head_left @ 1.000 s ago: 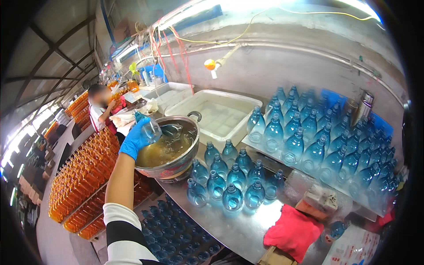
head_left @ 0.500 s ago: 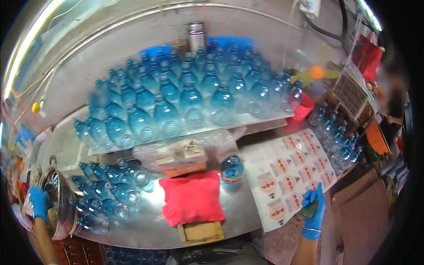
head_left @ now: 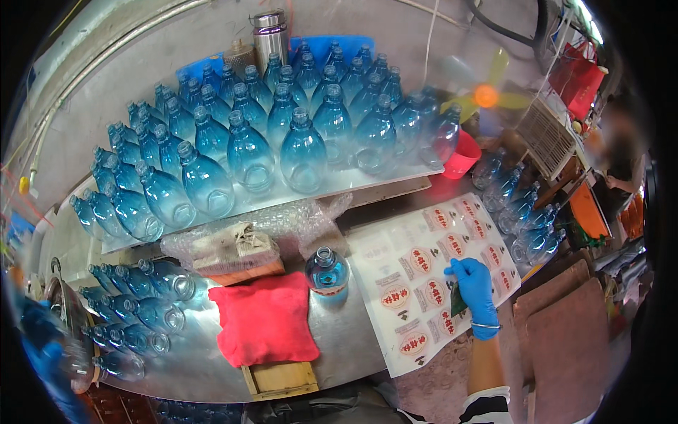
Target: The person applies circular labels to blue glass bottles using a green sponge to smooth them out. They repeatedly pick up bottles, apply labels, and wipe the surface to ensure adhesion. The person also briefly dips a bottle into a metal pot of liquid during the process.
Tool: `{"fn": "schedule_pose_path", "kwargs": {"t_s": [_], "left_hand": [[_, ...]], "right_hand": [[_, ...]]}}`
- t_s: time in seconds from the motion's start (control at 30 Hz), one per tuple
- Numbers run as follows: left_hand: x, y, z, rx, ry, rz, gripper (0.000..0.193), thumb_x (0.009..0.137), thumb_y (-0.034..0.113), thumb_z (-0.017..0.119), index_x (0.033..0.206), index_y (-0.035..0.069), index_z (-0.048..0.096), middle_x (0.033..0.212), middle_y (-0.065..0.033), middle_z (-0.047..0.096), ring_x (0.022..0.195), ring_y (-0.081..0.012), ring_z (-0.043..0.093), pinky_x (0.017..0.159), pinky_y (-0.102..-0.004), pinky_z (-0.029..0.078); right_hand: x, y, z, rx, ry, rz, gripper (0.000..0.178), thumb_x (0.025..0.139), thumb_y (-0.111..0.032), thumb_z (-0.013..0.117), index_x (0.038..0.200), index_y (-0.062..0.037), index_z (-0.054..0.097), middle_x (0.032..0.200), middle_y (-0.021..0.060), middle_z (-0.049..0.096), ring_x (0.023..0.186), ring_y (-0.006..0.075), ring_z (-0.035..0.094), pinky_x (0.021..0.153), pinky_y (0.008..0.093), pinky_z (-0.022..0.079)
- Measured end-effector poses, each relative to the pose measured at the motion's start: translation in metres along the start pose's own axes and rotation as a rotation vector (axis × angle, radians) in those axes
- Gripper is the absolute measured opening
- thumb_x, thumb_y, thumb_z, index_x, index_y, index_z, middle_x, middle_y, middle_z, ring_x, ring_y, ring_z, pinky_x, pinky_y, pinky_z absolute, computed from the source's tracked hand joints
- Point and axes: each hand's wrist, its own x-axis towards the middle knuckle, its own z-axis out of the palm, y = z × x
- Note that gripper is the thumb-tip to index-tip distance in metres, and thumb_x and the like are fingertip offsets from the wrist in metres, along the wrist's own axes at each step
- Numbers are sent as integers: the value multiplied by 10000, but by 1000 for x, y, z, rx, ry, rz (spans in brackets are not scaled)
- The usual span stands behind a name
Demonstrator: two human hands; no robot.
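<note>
My right hand (head_left: pixel 474 288), in a blue glove, is closed on a dark green scraper-like piece (head_left: pixel 458 302). Both are over a white sheet of red and black printed decals (head_left: pixel 374 244) at the right of the table. At the far left, my gloved left hand (head_left: pixel 51 364) is smeared by motion beside a metal basin (head_left: pixel 70 336); its fingers cannot be made out. Between the hands lies a pink-red cloth pad (head_left: pixel 265 321) on a wooden block (head_left: pixel 284 378). Right behind it, a blue bottle with a printed mark (head_left: pixel 327 272) stands upright on the metal table (head_left: pixel 212 385).
Many clear blue bottles (head_left: pixel 304 155) stand on a white board at the back. More bottles (head_left: pixel 159 314) lie on their sides at left. A bubble-wrapped brick (head_left: pixel 236 251), pink bucket (head_left: pixel 462 157), yellow-bladed fan (head_left: pixel 487 95) and brown boards (head_left: pixel 575 346) are around. Another person (head_left: pixel 625 152) is far right.
The view has shifted, moving the table leftward in it. My right hand has moved farther over the decal sheet with the green piece. My left hand has come nearer and is now blurred.
</note>
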Motion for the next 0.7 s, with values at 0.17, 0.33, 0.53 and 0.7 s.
{"fn": "schedule_pose_path", "kwargs": {"t_s": [0.17, 0.33, 0.53, 0.7], "left_hand": [[-11, 25, 232, -688, -101, -291, 467, 728, 161, 606, 1161, 19, 507, 972, -101, 603, 818, -183, 598, 720, -284, 495], [-6, 12, 313, -629, -106, -651, 513, 721, 74, 696, 1160, 10, 438, 923, -72, 565, 714, -143, 576, 613, -253, 505], [-2, 16, 328, -552, -65, -570, 357, 909, 232, 540, 1177, 32, 416, 904, -46, 531, 650, -88, 506, 558, -234, 463], [-18, 8, 303, -687, -258, -483, 712, 829, 228, 647, 1375, 51, 227, 1231, -127, 416, 1021, -178, 495, 848, -321, 446]], "right_hand": [[3, -16, 11, -539, 65, -583, 252, 824, -139, 543, 1051, -60, 619, 1026, 87, 632, 783, 285, 599, 661, 387, 499], [22, -26, 28, -763, -139, -501, 344, 788, -81, 519, 1125, -84, 590, 1119, 76, 601, 836, 271, 577, 678, 396, 504], [112, -15, 35, -461, -307, -743, 360, 789, -141, 578, 1149, -141, 593, 1211, 82, 557, 937, 251, 584, 743, 345, 508], [157, -39, 35, -344, -509, -574, 626, 568, -239, 822, 1125, -87, 581, 1088, 103, 599, 987, 258, 588, 814, 341, 478]]}}
